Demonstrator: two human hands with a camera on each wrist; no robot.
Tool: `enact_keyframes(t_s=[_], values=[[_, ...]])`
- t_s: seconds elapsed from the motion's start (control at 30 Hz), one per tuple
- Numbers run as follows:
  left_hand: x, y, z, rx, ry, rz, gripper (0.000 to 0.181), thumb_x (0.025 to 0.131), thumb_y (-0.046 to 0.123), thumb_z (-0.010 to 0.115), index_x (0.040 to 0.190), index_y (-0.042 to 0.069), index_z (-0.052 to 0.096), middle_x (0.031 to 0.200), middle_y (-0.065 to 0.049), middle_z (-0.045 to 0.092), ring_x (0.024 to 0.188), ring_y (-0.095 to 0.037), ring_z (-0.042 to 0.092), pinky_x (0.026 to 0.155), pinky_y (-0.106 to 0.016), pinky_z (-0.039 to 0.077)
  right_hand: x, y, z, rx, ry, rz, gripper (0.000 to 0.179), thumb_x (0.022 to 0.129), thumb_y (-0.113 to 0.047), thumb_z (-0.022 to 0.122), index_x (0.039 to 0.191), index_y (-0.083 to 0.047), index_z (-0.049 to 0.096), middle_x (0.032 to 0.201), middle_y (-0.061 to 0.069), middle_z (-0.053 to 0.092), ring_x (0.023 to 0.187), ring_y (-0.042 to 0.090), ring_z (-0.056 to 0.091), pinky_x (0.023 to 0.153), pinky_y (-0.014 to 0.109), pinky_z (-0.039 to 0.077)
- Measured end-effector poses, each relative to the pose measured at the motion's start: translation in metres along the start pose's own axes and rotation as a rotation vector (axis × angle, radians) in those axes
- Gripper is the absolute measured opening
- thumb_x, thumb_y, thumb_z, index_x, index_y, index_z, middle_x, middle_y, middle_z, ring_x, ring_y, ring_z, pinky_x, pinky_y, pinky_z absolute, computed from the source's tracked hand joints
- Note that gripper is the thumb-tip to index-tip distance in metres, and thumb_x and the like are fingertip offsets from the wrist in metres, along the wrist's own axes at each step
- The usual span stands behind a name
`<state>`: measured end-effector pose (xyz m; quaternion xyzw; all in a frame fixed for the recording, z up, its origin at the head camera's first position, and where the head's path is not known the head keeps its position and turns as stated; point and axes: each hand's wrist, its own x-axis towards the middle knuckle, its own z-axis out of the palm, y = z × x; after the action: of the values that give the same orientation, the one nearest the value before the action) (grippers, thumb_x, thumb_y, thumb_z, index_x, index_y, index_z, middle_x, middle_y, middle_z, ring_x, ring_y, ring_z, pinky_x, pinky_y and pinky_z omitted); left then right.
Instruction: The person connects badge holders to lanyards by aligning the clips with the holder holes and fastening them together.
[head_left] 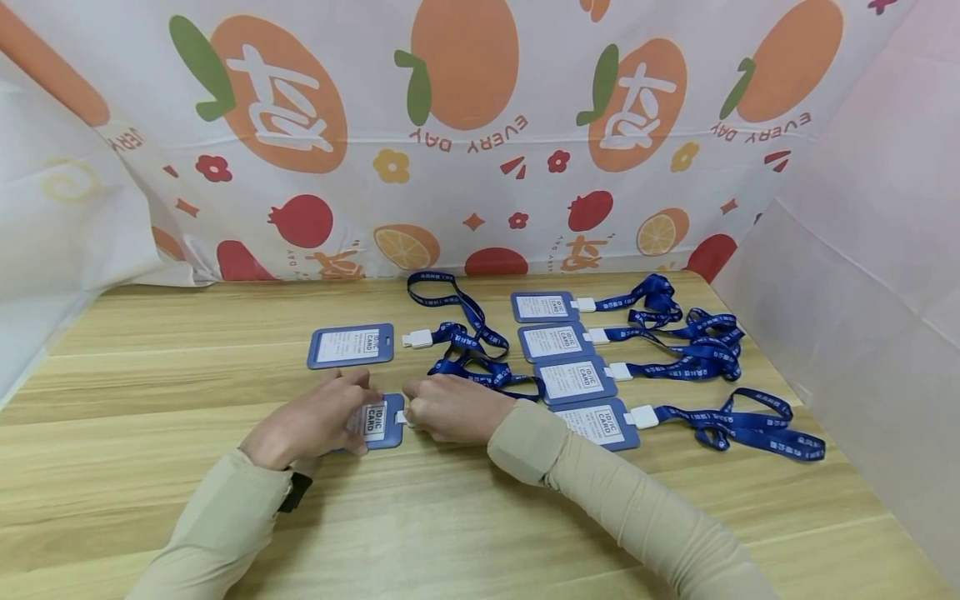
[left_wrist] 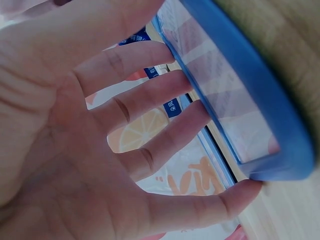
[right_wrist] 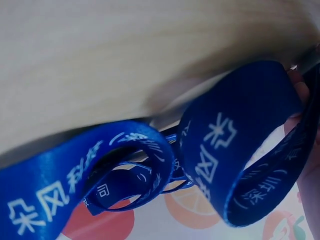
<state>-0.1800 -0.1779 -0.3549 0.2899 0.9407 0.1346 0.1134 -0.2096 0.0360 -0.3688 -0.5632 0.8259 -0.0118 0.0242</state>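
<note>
My left hand (head_left: 315, 417) holds a blue ID badge holder (head_left: 386, 421) on the table, fingers along its far edge and thumb at the near edge. In the left wrist view, fingertips meet the frame of this badge holder (left_wrist: 250, 75). My right hand (head_left: 457, 408) pinches the white clip of a lanyard, mostly covered by the fingers, right at the holder's slotted end. Loops of blue lanyard (right_wrist: 255, 135) with white lettering hang by the hand in the right wrist view. Farther back lies another badge holder (head_left: 351, 345), its slot apart from a white clip (head_left: 417, 338).
A loose blue lanyard (head_left: 480, 333) is heaped behind my right hand. To the right, several badge holders (head_left: 543, 307) with lanyards (head_left: 693, 367) attached lie in a column, the nearest partly behind my right sleeve. A fruit-printed cloth (head_left: 465, 192) stands along the wooden table's (head_left: 150, 375) back edge.
</note>
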Motion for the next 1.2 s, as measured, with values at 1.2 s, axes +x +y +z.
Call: enact_keyframes(t_s=[1.2], values=[[0.0028,-0.0001,0.0002,-0.029,-0.024,-0.025,0.061,0.065,0.013,0.094,0.118,-0.008,0.071,0.106,-0.009,0.055,0.090,-0.026,0.046,0.077,-0.038,0.046,0.0014,0.0007,0.0007,-0.022,-0.017,-0.011,0.019,0.101,-0.009,0.062,0.109,-0.008,0.080,0.092,0.001,0.062,0.071,0.007,0.049,0.063,0.010,0.040]])
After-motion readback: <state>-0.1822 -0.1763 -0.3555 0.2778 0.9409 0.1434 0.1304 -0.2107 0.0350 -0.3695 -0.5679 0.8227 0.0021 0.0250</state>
